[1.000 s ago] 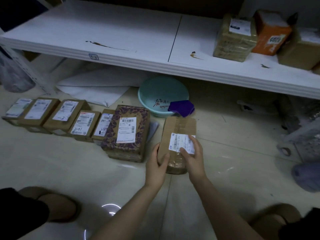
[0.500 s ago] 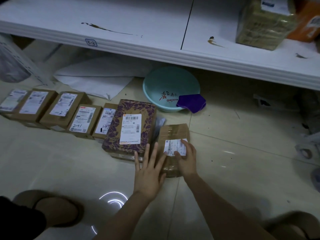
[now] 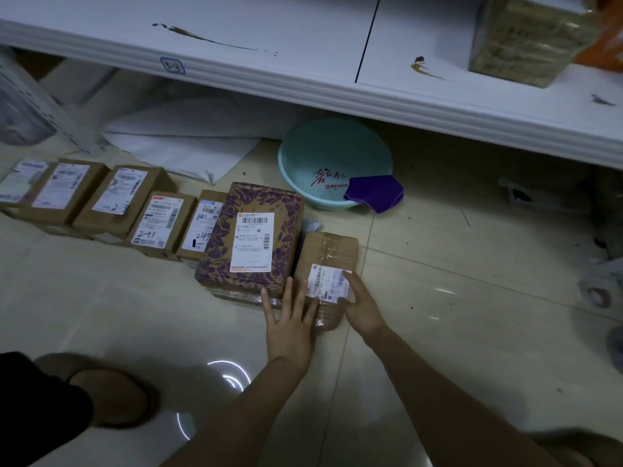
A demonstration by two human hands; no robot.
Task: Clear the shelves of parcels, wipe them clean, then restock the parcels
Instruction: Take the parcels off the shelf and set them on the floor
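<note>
A small taped brown parcel (image 3: pixel 332 254) lies on the floor against the right side of a purple-patterned parcel (image 3: pixel 251 242). My right hand (image 3: pixel 360 303) holds its near right corner, thumb on the white label. My left hand (image 3: pixel 291 320) lies flat with fingers spread at the parcel's near left edge. Several brown parcels (image 3: pixel 158 220) stand in a row to the left. The white shelf (image 3: pixel 269 42) above has brown stains and carries a wrapped parcel (image 3: pixel 526 38) at the right, next to an orange one (image 3: pixel 603 38).
A teal basin (image 3: pixel 323 156) with a purple cloth (image 3: pixel 374 192) over its rim sits under the shelf. White sheets (image 3: pixel 178 143) lie on the floor behind the row. My slippered foot (image 3: pixel 108 396) is at the lower left. Clutter lines the right edge.
The small brown parcel went from being held in both hands down onto the floor beside the purple parcel. My left hand let go and now lies flat.
</note>
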